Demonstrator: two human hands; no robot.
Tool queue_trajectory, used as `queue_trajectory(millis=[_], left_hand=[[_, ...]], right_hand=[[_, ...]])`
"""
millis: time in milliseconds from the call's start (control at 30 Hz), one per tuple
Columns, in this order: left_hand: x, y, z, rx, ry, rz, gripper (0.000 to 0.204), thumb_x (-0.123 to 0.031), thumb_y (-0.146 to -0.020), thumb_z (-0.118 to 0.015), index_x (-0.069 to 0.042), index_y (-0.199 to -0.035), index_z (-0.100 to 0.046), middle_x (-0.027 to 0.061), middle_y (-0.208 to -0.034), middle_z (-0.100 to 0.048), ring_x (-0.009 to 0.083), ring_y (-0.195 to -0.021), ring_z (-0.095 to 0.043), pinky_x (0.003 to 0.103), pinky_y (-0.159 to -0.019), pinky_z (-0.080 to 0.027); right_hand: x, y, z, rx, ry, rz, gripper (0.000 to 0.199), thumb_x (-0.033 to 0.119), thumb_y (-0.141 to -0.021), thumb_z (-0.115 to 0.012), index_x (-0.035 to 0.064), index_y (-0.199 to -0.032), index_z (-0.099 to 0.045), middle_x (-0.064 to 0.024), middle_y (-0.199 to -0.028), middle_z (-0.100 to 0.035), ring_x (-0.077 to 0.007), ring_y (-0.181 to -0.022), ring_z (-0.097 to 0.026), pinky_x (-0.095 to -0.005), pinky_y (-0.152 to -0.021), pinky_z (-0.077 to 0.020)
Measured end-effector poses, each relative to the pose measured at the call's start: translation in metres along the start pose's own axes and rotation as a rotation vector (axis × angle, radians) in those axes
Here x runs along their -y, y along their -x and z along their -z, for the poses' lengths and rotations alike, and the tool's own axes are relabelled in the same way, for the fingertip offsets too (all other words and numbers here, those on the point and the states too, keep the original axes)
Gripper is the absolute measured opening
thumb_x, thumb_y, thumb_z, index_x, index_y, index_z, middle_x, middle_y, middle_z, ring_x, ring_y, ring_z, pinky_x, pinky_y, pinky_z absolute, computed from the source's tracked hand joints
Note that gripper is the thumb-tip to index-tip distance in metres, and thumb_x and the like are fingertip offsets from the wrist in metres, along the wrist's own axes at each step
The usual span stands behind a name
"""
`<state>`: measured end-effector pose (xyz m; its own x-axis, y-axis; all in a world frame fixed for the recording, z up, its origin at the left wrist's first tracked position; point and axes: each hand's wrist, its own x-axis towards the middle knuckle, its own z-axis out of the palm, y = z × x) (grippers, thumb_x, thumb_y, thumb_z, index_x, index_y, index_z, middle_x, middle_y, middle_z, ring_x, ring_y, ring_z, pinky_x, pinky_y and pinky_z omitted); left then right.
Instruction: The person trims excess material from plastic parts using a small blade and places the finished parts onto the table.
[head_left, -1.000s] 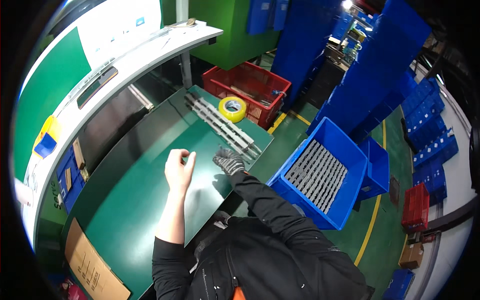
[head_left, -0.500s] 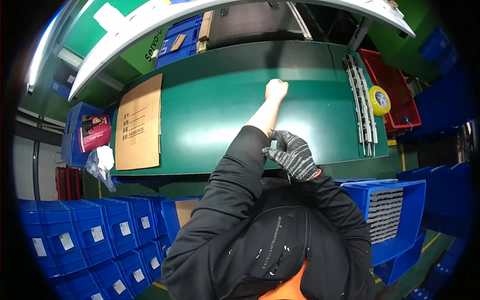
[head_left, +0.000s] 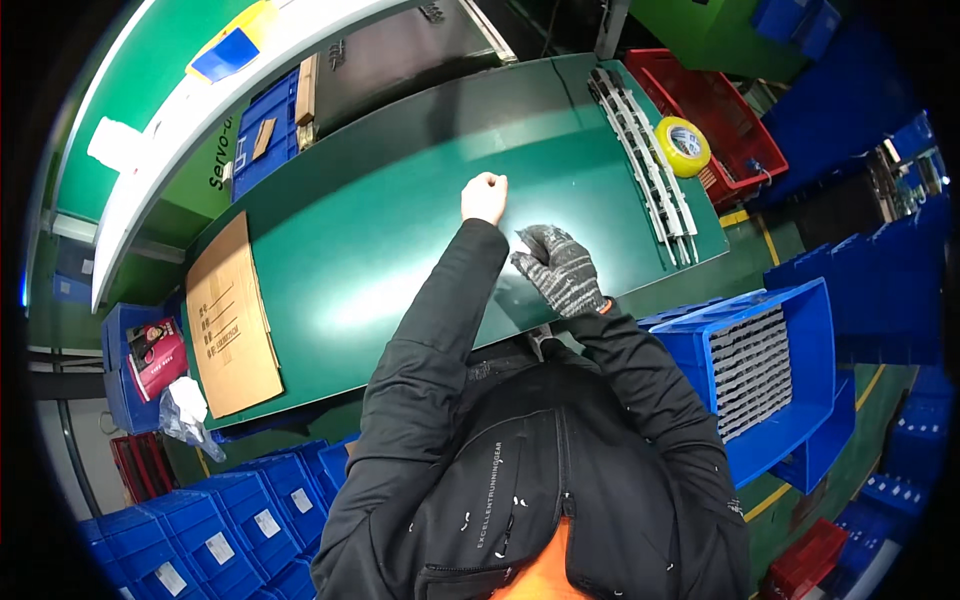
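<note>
My left hand point(head_left: 484, 198) is bare and closed in a fist above the green tabletop point(head_left: 350, 240), with nothing seen in it. The black sleeve point(head_left: 455, 280) reaches down to its wrist. To the right and nearer to me, my right hand point(head_left: 562, 272) wears a grey and black striped knit glove with an orange cuff. Its fingers are bent, with a gap between thumb and forefinger, and it is a little apart from the left sleeve. No object shows in the glove.
Flat cardboard point(head_left: 232, 318) lies at the table's left end. At the right end are long slotted metal strips point(head_left: 645, 165), a yellow tape roll point(head_left: 683, 147) and a red crate point(head_left: 715, 125). A blue crate point(head_left: 815, 370) with grey parts point(head_left: 752, 372) stands right of me; blue crates point(head_left: 255, 500) are stacked left.
The right hand has let go of the left sleeve, which now covers the forearm to the wrist. My view has turned to the right.
</note>
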<state>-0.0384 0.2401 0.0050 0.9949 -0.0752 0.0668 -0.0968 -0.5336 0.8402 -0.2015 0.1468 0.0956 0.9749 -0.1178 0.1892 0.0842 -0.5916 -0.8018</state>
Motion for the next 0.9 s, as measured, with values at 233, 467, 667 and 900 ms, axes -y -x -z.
queue_trajectory(millis=[233, 467, 667, 900], left_hand=[[-0.026, 0.001, -0.024, 0.026, -0.357, -0.420, 0.038, -0.032, -0.079, -0.050, -0.004, -0.105, -0.054, 0.0147, -0.116, -0.049, 0.0274, -0.109, -0.044, 0.036, -0.091, -0.034], [-0.036, 0.008, -0.097, 0.360, -0.745, -0.529, 0.063, -0.042, -0.082, -0.043, -0.006, -0.130, -0.027, 0.0122, -0.138, -0.019, 0.0250, -0.128, -0.015, 0.044, -0.102, -0.015], [-0.064, 0.141, -0.083, 1.608, -0.008, -0.739, 0.045, -0.034, -0.080, -0.049, -0.002, -0.112, -0.048, 0.0159, -0.124, -0.041, 0.0286, -0.119, -0.034, 0.039, -0.098, -0.026], [-0.060, 0.122, 0.037, 0.649, 0.088, -0.165, 0.033, -0.022, -0.081, -0.050, -0.003, -0.107, -0.053, 0.0153, -0.108, -0.055, 0.0292, -0.101, -0.051, 0.034, -0.087, -0.039]], right_hand=[[-0.072, 0.068, 0.061, -0.289, -0.272, -0.410, 0.019, 0.012, -0.079, -0.057, 0.0006, -0.094, -0.056, -0.0045, -0.078, -0.058, -0.0100, -0.070, -0.054, -0.0239, -0.062, -0.0445], [-0.099, 0.125, 0.057, -0.577, -0.983, -0.884, 0.015, 0.011, -0.085, -0.049, 0.0054, -0.099, -0.053, -0.0034, -0.074, -0.057, -0.0059, -0.050, -0.047, -0.0167, -0.038, -0.0328], [-0.101, 0.103, 0.078, -0.706, -1.001, -0.562, 0.013, 0.013, -0.086, -0.048, 0.0032, -0.095, -0.050, -0.0019, -0.066, -0.052, -0.0062, -0.048, -0.046, -0.0172, -0.038, -0.0345], [-0.078, 0.036, 0.072, -0.574, -0.974, -0.556, 0.015, 0.016, -0.086, -0.049, 0.0035, -0.094, -0.051, -0.0015, -0.062, -0.050, -0.0052, -0.045, -0.042, -0.0169, -0.036, -0.0310]])
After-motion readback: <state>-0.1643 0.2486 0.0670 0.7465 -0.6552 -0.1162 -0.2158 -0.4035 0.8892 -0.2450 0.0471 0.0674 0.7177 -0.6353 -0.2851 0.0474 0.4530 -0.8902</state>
